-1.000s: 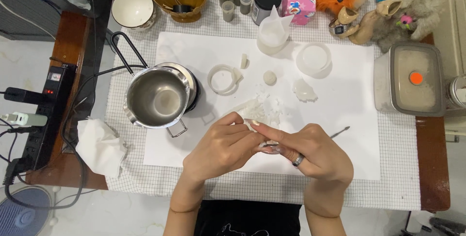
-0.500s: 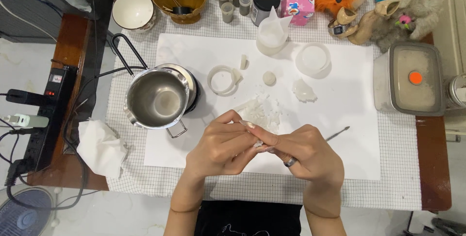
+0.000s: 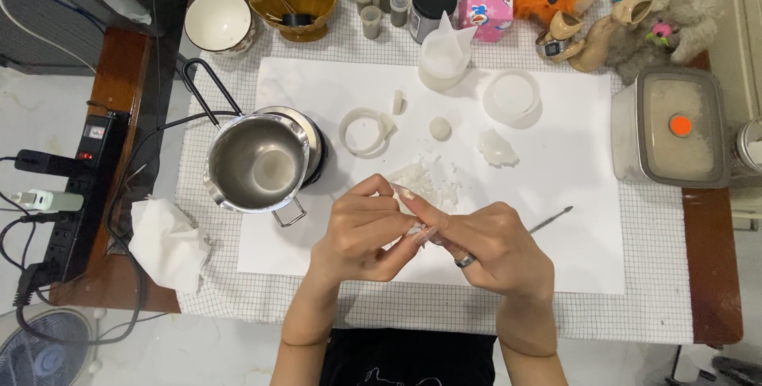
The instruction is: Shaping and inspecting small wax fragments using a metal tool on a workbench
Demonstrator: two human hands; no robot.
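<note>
Left hand (image 3: 361, 231) and right hand (image 3: 488, 247) meet over the white paper sheet (image 3: 571, 251), fingertips pinched together on a small translucent white wax piece (image 3: 419, 233), held just above the sheet so crumbs land on it. A loose pile of white wax flakes (image 3: 429, 179) lies right behind the hands. The thin metal pick tool (image 3: 551, 220) rests beside the right hand, within reach. The empty stainless steel melting pot (image 3: 258, 164) sits on its black heater near the left hand, mouth up.

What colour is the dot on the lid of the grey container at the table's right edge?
Orange: a round dot on the grey container lid, seen in the head view.
</note>
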